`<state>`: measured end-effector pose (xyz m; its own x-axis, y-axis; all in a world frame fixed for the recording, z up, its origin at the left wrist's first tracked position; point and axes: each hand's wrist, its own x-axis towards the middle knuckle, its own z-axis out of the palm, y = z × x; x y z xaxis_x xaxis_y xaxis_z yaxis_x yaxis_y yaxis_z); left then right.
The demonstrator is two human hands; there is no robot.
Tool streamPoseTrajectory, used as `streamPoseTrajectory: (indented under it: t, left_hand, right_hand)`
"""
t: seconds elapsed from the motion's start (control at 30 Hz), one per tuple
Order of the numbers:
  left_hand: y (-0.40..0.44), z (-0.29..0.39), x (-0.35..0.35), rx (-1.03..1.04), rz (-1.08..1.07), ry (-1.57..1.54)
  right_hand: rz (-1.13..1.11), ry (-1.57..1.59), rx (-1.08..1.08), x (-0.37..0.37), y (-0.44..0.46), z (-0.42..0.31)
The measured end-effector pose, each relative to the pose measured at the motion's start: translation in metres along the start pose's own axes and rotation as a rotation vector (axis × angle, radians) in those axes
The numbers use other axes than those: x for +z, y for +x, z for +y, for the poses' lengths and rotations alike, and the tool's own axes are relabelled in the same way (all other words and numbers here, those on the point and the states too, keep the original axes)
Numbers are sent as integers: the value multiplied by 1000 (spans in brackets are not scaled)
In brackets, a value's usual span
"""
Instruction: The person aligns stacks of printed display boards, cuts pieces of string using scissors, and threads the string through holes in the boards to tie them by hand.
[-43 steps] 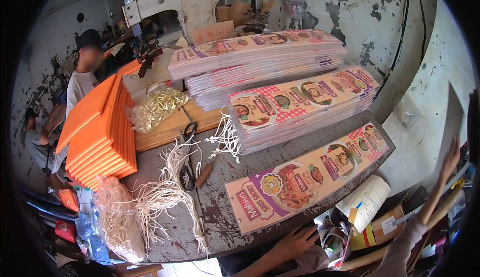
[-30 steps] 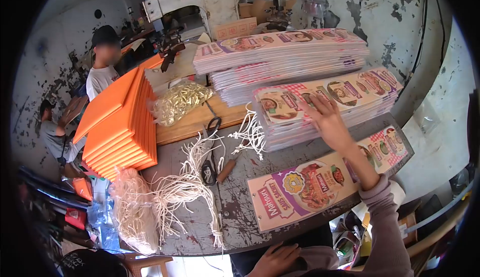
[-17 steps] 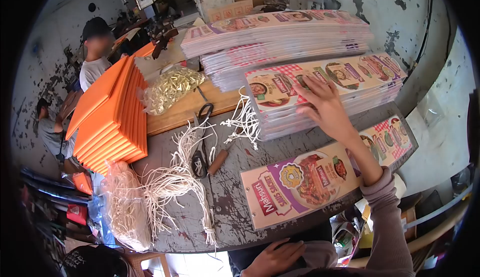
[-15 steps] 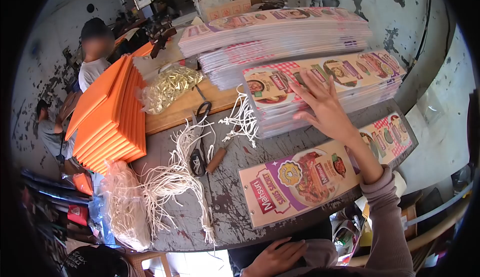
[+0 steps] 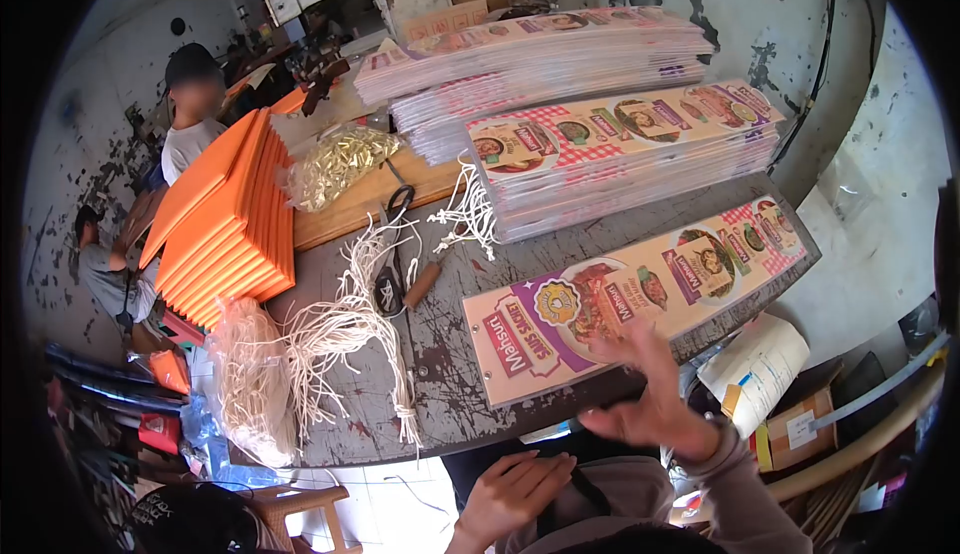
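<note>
My right hand [image 5: 650,394] is raised at the table's front edge with its fingers apart. It holds nothing, and its fingertips overlap the lower edge of a single long printed card [image 5: 710,274]. My left hand [image 5: 515,494] rests near my lap, below the table, its fingers loosely extended. Behind the single card stands a stack of plastic-covered printed cards [image 5: 630,174], with a second stack [image 5: 540,64] farther back. Knotted white cords [image 5: 468,209] hang beside the nearer stack. Loose white strings [image 5: 350,344], scissors [image 5: 388,289] and a wooden-handled tool [image 5: 422,284] lie left of the card.
An orange stack [image 5: 225,234] and a bag of brass-coloured pieces [image 5: 340,166] stand on the left. A bag of string [image 5: 255,384] lies at the front left edge. Two people [image 5: 190,114] are at the back left. A paper roll [image 5: 755,369] and a carton [image 5: 800,429] are low right.
My right hand has left the top of the nearer stack and come down toward me, to the front edge of the single card. My left hand has shifted slightly left and up.
</note>
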<state>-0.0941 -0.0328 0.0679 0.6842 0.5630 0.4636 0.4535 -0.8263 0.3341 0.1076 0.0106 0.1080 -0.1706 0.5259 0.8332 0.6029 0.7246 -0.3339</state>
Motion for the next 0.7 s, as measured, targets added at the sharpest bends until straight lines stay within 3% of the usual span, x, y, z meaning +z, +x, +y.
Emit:
streamPoseTrajectory:
  t: [0.07, 0.13, 0.2, 0.3, 0.4, 0.47, 0.53, 0.6, 0.7]
  left_hand:
    - [1, 4, -2, -8, 28, 8]
    - [2, 8, -11, -23, 35, 15]
    - [-3, 5, -18, -33, 33, 16]
    - [-9, -11, -38, -158, 144, -378]
    - [1, -27, -65, -301, 222, -224]
    - [11, -39, -74, -429, 289, -94]
    - [18, -55, -75, -582, 400, -2]
    - [24, -70, -78, -587, 422, 64]
    - [35, -81, -83, -599, 391, 197]
  right_hand:
    - [-32, 70, -172, -5, -15, -15]
    - [-166, 52, -161, 1, -19, -36]
    - [295, 157, -274, 27, -26, -42]
    - [309, 194, -343, 24, -21, -42]
    - [240, 171, -361, 15, -24, -41]
    - [55, 52, -347, 8, -23, -37]
    - [146, 78, -337, 16, -31, -28]
    - [219, 112, -326, 15, -36, -18]
    - [6, -101, -182, 4, -43, -8]
